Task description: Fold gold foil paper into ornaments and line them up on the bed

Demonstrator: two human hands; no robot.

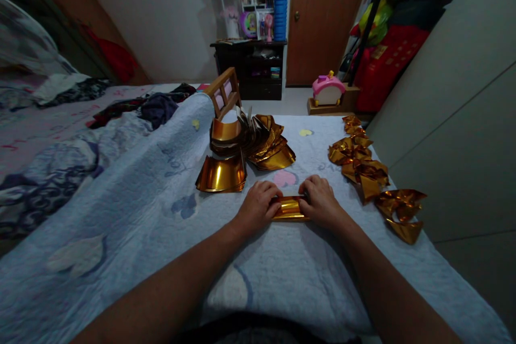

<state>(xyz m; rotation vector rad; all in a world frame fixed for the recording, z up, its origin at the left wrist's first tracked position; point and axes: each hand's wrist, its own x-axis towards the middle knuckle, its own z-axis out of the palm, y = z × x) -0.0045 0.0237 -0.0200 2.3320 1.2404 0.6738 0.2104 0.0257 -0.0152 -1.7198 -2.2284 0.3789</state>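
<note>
A sheet of shiny gold foil paper (291, 209), rolled or folded into a narrow strip, lies on the pale blue bedspread in front of me. My left hand (260, 201) grips its left end, thumb and fingers closed on it. At the right end my right hand (320, 200) pinches the same strip, fingers curled over it. Just beyond my left hand sits a fanned stack of gold foil sheets (221, 174). To the right of my right hand, folded gold foil pieces (365, 172) form a line along the bed's edge, with another folded piece (403, 209) nearest me.
The quilted bedspread (161, 258) covers the surface under my hands. A small wooden chair (226, 91) stands behind the stack. Rumpled clothes (157, 107) lie on the left. A pale cabinet (455, 118) borders the right side, and a pink toy (328, 88) stands beyond the far edge.
</note>
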